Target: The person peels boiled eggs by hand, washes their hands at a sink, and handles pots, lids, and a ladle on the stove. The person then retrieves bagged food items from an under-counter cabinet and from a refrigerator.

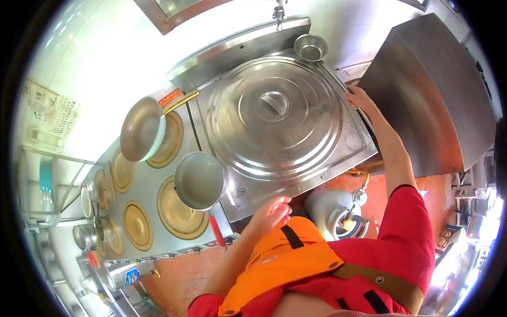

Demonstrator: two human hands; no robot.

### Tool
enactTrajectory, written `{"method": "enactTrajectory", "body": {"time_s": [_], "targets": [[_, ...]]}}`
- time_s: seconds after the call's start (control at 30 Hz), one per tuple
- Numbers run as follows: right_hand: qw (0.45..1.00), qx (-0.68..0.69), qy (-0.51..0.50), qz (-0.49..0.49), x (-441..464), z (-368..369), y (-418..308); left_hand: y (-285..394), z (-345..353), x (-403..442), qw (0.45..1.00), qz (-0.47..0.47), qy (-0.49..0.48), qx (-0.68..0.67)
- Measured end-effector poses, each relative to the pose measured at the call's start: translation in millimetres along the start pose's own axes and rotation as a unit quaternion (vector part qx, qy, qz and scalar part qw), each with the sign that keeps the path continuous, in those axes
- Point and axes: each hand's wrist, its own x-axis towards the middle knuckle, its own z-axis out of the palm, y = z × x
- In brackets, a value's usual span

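Observation:
A wide steel lid (227, 132) with a central handle covers the large round cooker set into a steel stove (348, 153). At the far right edge of this stove is my right hand (360, 100), its fingers bent over the metal side edge. My left hand (271, 213) hovers by the stove's front edge, fingers curled in, with nothing visible in it. Left of it sits a grey saucepan (199, 179) with a red handle, on a burner. Farther back, a frying pan (141, 129) with a gold handle rests tilted on another burner.
A small steel bowl (310, 48) stands at the back corner under a tap (279, 16). Several round yellowish burner plates (137, 224) fill the left stove top. A gas cylinder (330, 206) stands on the floor below. A tall steel cabinet (422, 100) is at right.

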Motion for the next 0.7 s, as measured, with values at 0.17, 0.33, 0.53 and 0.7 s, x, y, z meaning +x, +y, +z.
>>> {"method": "enactTrajectory", "body": {"time_s": [0.17, 0.33, 0.53, 0.7], "targets": [[0.994, -0.099, -0.032, -0.041, 91, -4, 93, -22, -16, -34, 0.993, -0.001, 0.101, -0.062], [0.960, -0.269, -0.015, -0.082, 124, -7, 138, -45, -40, -87, 0.939, 0.047, 0.341, -0.009], [0.959, -0.270, 0.016, -0.078, 93, 4, 91, -92, -86, -138, 0.769, -0.032, 0.570, 0.286], [0.992, 0.098, 0.042, -0.060, -14, 49, 26, -103, -106, -123, 0.880, -0.094, 0.466, 0.012]]}}
